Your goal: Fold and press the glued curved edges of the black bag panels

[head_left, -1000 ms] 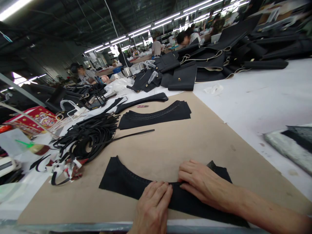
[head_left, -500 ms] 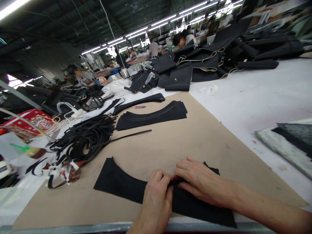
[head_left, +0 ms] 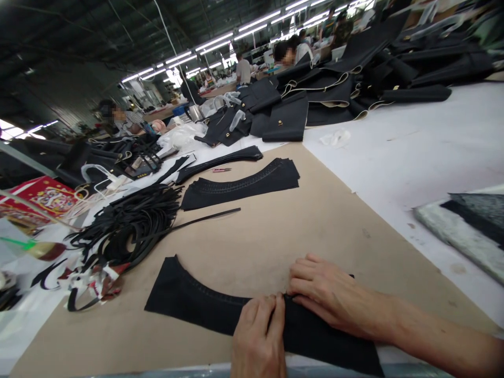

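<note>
Touching the curved black piece (head_left: 189, 295), both hands (head_left: 258, 333) lie close together.

- A matte black, curved panel (head_left: 212, 311) lay across the brown sheet (head_left: 315, 226) on the desk (head_left: 413, 136), its left part flat.
- Its concave edge faced the far side, a row of small stitch-like marks following it on the left.
- The left end flared to a squarish tip; the lower right corner reached the desk's near edge.
</note>
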Motion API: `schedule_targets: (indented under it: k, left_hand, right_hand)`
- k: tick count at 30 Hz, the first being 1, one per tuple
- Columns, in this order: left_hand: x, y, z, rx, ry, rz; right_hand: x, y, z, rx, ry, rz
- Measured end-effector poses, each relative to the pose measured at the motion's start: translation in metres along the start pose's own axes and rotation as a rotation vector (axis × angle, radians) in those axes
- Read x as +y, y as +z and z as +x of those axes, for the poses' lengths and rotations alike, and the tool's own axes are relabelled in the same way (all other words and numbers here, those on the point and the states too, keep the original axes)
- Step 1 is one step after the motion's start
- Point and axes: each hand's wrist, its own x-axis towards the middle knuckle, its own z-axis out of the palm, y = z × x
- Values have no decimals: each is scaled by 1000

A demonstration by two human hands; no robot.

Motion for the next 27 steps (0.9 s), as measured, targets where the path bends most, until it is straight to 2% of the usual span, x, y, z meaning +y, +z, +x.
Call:
schedule_targets:
  k: [2, 5, 11, 14, 17, 20, 24, 27]
  left_hand:
    - [-1, 2, -7, 45, 34, 69]
    - [-6, -2, -10, 52, 86, 98]
    - [-20, -25, 6, -93, 87, -33]
    - [-17, -27, 19, -151, -34, -73]
    - [-2, -22, 34, -254, -238, -163]
    - [12, -19, 48, -360, -357, -255]
    - [19, -19, 57, -404, -375, -292]
    - [19, -19, 56, -373, -325, -286]
  right_hand:
    - [3, 0, -3, 3, -22, -12]
    - [8, -2, -7, -7, -45, -23]
    - [8, -4, -8, -9, -47, -41]
    - [5, -3, -8, -2, -28, -21]
    - [3, -5, -7, 13, 4, 1]
    - [3, -7, -8, 16, 30, 21]
    - [6, -10, -10, 8, 47, 52]
    - [9, -11, -11, 14, 44, 76]
